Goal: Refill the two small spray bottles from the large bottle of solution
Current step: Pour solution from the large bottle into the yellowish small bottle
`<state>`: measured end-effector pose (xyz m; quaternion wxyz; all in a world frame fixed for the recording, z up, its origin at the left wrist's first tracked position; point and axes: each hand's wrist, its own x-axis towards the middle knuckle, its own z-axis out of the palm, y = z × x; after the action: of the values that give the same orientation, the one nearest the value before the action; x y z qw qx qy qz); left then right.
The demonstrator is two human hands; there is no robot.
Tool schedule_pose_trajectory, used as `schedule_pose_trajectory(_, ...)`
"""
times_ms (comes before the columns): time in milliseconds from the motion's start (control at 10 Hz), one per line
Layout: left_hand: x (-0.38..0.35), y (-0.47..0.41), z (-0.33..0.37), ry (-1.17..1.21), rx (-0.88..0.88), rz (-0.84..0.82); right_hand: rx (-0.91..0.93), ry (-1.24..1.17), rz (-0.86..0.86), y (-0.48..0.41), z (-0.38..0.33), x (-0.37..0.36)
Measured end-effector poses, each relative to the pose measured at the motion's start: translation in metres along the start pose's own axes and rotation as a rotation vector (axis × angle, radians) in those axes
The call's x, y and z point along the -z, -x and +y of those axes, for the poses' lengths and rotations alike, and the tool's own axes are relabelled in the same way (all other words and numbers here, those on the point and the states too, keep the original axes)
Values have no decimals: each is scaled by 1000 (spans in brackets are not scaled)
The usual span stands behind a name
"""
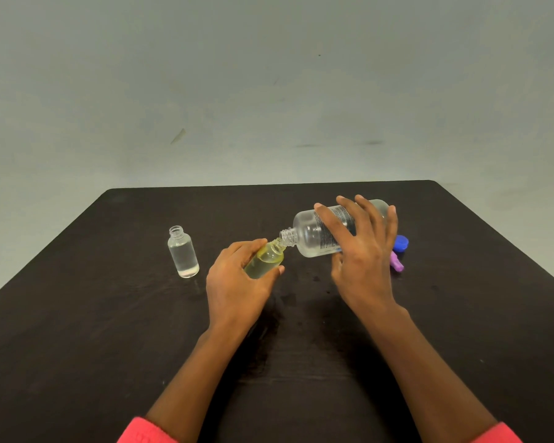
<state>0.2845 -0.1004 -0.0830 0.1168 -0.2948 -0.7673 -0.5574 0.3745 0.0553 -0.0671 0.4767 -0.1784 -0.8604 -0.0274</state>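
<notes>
Clear bottle (pixel 183 254): looks filled, uncapped, on desk (pixel 109 314). Yellow bottle (pixel 266 259): held in left grip (pixel 237 279), part-full. Large bottle (pixel 311 235): tipped in right grip (pixel 362 260), apparently pouring. Capping remains.

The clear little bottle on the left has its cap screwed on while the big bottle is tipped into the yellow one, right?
Not quite: the clear little bottle has no cap; the head view shows its threaded neck open. The rest holds: the right hand tips the big bottle into the yellow bottle held by the left hand.
</notes>
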Motion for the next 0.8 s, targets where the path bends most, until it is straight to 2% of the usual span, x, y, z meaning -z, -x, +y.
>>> schedule_pose_trajectory(800, 1, 1, 1, -2, -1, -3, 2, -2, 4, 0, 0, 0)
